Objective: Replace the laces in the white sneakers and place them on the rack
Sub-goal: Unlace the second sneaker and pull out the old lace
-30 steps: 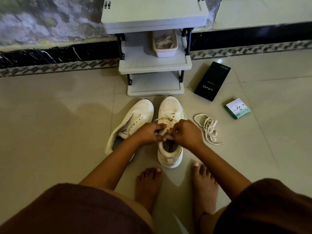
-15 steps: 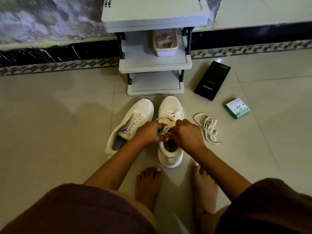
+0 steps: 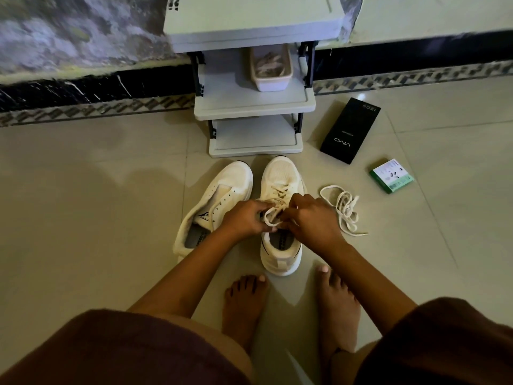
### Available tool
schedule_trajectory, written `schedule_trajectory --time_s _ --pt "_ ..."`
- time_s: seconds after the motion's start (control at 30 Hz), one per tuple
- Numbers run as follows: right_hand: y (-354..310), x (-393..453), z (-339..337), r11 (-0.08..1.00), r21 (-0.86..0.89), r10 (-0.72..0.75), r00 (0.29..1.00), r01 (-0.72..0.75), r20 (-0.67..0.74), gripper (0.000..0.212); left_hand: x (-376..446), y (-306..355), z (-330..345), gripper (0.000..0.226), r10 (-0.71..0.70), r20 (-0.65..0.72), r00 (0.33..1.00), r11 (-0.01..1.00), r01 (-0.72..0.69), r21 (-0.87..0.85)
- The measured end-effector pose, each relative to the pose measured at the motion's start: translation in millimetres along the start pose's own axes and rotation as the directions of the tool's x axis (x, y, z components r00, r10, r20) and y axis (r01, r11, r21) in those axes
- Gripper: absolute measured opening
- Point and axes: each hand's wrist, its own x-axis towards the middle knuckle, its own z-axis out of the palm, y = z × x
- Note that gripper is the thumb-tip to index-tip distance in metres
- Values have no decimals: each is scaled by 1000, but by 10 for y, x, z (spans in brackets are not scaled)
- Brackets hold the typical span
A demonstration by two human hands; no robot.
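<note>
Sneakers, white, 2 pcs, on floor tiles just in front of rack (image 3: pixel 254 147).

Item 1: right sneaker (image 3: pixel 280 226), upright, long axis running from person toward rack, toe nearly touching the bottom shelf. Lace (image 3: pixel 273 202) threaded through eyelets; a loop shows between the hands above the tongue. Left hand (image 3: pixel 244 219) and right hand (image 3: pixel 311 218) both sit directly over this shoe, fingers curled and pinching the lace ends, one per side, close together. Judged step: tying the bow.

Item 2: left sneaker (image 3: pixel 215 205), just beside item 1, tipped toward its outer side, toe angled toward rack, eyelets bare (no lace visible). Left hand is nearer to it.

Item 3: loose lace (image 3: pixel 342 209), piled on floor right of item 1, near right hand, not touched. Prob. meant for item 2, so next reach likely goes right for the lace, then left to the shoe.

Containers: small tub (image 3: pixel 270 69) on rack's middle shelf, holds pale strands, poss. laces; too dim to tell. Bottom shelf shows nothing on it.

Misc. on floor: black box (image 3: pixel 349 130), small green box (image 3: pixel 391 176), both shut, contents unseen.
</note>
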Motion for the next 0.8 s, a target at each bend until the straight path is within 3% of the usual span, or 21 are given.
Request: schedule_trajectory --time_s 0.03,0.1,0.13,0.17,0.23,0.3,0.37,0.4,0.47,0.5,0.53,0.57,0.63,0.7,0.8 --pt "-14 2 8 999 29 29 999 -28 -26 15 3 -3 4 62 -10 1 1000 1000 10 0" --pt "-41 41 -56 919 338 219 976 -204 -6 10 12 -31 10 62 -40 0 999 999 40 17" --pt "-56 61 -114 759 568 334 939 -319 80 7 20 -38 7 63 -54 -1 999 998 54 39" --pt "-83 72 -182 516 764 400 898 -387 185 10 27 -33 5 63 -59 -3 998 996 59 62" --pt "-125 80 -249 94 932 432 858 -350 278 20 48 -11 8 62 -64 -13 998 993 65 95" --pt "-125 77 -257 -52 950 425 854 -307 299 22 72 21 13 64 -77 -20 997 987 79 137" --pt "-94 72 -217 -8 946 431 852 -325 296 17 77 40 23 66 -97 -14 995 983 98 156" --pt "-57 75 -176 123 928 423 865 -352 272 12 78 38 26 65 -103 -14 995 982 104 156" --pt "17 65 -94 588 718 340 919 -373 199 9 72 30 25 59 -110 -21 994 984 112 139" --pt "42 58 -38 810 511 258 957 -287 129 17 67 35 23 56 -115 -26 993 985 117 129" --pt "56 49 6 937 317 145 989 -146 27 20 63 39 24 53 -117 -29 993 985 120 123" --pt "56 46 19 987 161 28 998 -17 -64 21 63 39 28 51 -117 -31 993 985 120 122" --pt "93 44 3 988 -32 -156 973 153 -170 29 59 39 34 50 -121 -35 992 985 124 121" --pt "118 51 -9 952 -166 -284 943 257 -171 35 53 53 31 49 -123 -35 992 983 127 131" --pt "100 56 13 901 -282 -384 909 331 -161 16 45 73 31 48 -127 -29 991 980 130 148"
